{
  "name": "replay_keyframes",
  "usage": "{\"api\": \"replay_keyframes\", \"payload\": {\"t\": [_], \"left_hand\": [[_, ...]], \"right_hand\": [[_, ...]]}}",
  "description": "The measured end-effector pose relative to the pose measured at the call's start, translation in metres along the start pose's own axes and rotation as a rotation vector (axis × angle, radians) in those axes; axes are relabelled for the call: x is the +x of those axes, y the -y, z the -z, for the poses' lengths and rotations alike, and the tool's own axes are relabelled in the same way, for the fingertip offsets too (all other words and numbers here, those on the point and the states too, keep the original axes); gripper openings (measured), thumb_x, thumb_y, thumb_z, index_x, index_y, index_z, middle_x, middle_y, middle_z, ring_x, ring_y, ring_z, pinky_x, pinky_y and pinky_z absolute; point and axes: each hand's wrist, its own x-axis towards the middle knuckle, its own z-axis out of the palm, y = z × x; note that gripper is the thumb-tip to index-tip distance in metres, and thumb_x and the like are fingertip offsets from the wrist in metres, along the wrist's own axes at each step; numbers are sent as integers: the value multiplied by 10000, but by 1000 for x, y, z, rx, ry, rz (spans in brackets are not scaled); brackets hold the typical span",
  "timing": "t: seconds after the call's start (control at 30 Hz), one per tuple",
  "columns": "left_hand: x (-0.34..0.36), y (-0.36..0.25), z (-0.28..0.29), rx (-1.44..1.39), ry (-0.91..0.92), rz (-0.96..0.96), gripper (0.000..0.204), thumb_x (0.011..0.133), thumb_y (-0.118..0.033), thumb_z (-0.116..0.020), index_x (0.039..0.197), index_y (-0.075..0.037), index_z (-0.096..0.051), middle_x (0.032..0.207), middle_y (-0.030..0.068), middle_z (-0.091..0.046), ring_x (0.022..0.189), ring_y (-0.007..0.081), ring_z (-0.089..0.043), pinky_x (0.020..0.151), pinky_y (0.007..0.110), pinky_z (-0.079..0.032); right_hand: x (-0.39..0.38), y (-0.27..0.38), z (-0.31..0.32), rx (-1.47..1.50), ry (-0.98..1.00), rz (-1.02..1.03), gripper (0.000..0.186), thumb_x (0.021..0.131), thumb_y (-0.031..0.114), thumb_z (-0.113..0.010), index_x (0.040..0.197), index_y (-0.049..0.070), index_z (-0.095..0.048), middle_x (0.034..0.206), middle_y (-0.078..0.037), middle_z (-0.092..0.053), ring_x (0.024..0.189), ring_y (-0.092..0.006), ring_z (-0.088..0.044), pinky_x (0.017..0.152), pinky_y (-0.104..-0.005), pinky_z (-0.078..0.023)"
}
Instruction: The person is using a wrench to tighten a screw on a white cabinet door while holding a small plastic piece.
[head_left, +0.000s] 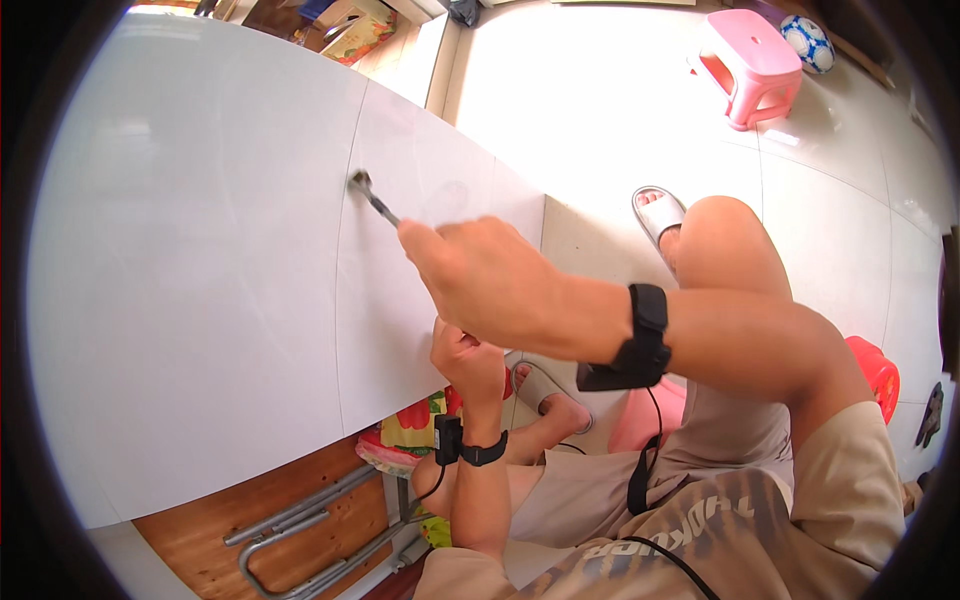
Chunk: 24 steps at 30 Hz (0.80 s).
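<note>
My right hand [485,275] is closed round a slim metal tool [380,205] with a dark, rounded head, reaching over the white panel [190,260], whose surface has thin seam lines. The head is at or just above one seam; I cannot tell if it touches. My left hand [465,355] is closed just below my right hand, near the panel's lower right edge; what it holds, if anything, is hidden. Black straps with small boxes are on both my wrists. A colourful patterned cushion or cloth [410,430] lies below the panel edge by my left forearm.
A folded metal frame [290,530] is by brown wood [200,550] at lower left. Pink stool [750,45] and blue-white ball [808,45] stand on the tiled floor [820,230]. Red plastic item [875,380] sits at right; shelving with items [350,35] is at the top.
</note>
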Motion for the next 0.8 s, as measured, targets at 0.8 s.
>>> {"api": "replay_keyframes", "payload": {"t": [0.8], "left_hand": [[-5,3,-8,-109,26,103,129,798,70,-725,821,-24,-640,769,29,-627,609,105,-523,562,247,-432]], "right_hand": [[21,-26,22,-160,87,-140,71,750,-16,-634,765,-36,-568,650,-233,-617,594,-419,-645,535,-481,-509]]}}
